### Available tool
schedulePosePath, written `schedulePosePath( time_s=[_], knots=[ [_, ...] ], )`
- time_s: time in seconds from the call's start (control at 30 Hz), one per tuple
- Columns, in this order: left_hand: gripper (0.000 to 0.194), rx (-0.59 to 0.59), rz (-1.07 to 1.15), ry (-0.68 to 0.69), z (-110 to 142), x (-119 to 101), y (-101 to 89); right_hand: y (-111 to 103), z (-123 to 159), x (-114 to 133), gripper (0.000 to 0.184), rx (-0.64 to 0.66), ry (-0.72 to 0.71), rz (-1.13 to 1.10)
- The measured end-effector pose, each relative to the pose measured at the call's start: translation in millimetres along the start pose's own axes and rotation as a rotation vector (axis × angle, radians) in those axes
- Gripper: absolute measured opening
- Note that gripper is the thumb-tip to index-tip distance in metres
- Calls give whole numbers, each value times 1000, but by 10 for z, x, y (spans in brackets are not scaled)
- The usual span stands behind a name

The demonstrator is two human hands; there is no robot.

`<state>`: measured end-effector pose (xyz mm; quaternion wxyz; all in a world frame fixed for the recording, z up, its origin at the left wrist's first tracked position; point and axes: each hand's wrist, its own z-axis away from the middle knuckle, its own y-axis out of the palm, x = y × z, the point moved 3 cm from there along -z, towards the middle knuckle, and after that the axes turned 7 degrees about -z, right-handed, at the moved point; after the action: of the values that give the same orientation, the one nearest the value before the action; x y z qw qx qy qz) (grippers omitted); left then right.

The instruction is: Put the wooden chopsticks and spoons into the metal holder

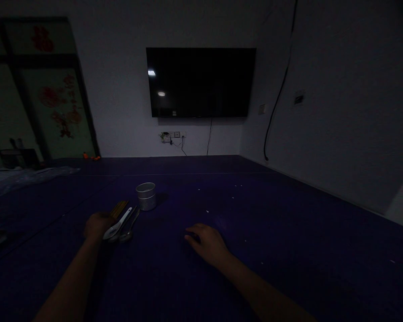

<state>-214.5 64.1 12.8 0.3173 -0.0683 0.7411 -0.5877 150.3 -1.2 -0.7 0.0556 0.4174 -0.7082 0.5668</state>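
Several wooden chopsticks (119, 208) lie in a bundle, and my left hand (96, 226) is closed around their near ends, its fingers partly hidden in the dim light. Just right of that hand a white spoon (118, 225) lies slanted on the purple surface. Beside it are metal spoons (130, 230), one partly covered by the white one. A silvery metal cup (146, 197) stands upright beyond the handles. My right hand (206, 242) rests on the surface farther right, thumb and forefinger apart with nothing between them.
Small white scraps (207, 211) are scattered over the purple surface (195, 286). Clear plastic sheeting (30, 176) lies at the left. A television (201, 82) hangs on the far wall above sockets (177, 134); a black cable (278, 100) runs down the right wall.
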Motion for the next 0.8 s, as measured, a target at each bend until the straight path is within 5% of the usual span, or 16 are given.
schedulePosePath(
  time_s=[0.8],
  knots=[
    [27, -34, -61, 14, 0, -49, 12, 17, -6, -7, 33, -1, 7, 13]
  ],
)
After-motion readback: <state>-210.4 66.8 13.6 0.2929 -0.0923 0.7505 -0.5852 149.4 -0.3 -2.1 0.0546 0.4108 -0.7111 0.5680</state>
